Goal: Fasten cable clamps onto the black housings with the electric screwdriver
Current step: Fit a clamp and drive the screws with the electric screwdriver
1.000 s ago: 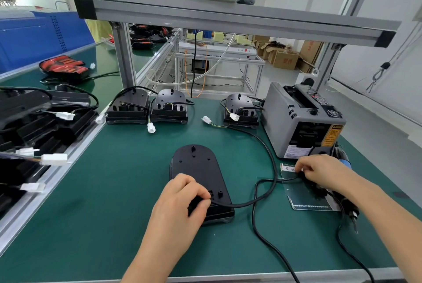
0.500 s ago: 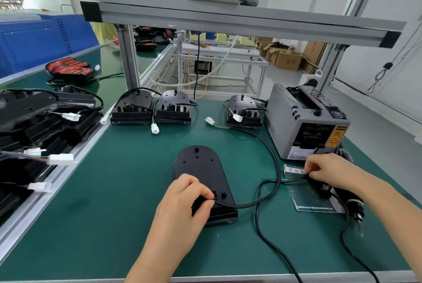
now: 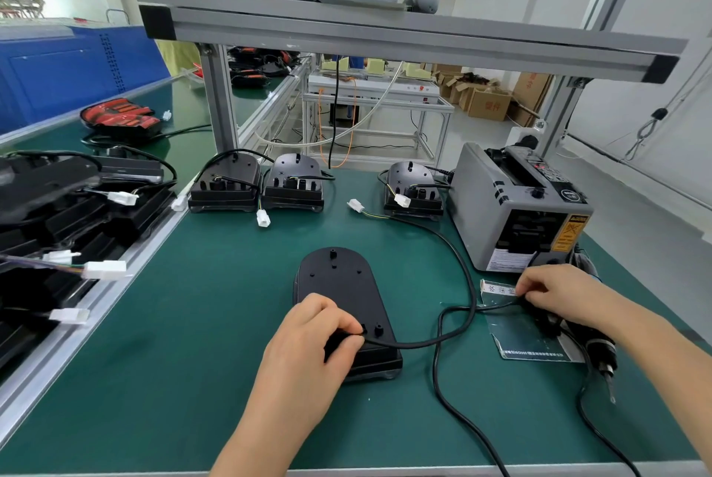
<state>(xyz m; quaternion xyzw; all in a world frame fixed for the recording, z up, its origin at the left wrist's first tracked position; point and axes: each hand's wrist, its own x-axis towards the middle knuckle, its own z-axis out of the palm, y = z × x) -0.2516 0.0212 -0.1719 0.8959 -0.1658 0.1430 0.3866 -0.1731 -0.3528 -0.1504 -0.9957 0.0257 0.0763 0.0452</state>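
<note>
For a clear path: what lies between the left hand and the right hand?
Head view: a thick black cable leaving the left hand and a thin black cable reaching the right hand; otherwise bare green mat.

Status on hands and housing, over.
Left hand pinches cable at housing. Right hand curled beside the lying screwdriver, hold unclear. Cable loops between them.
</note>
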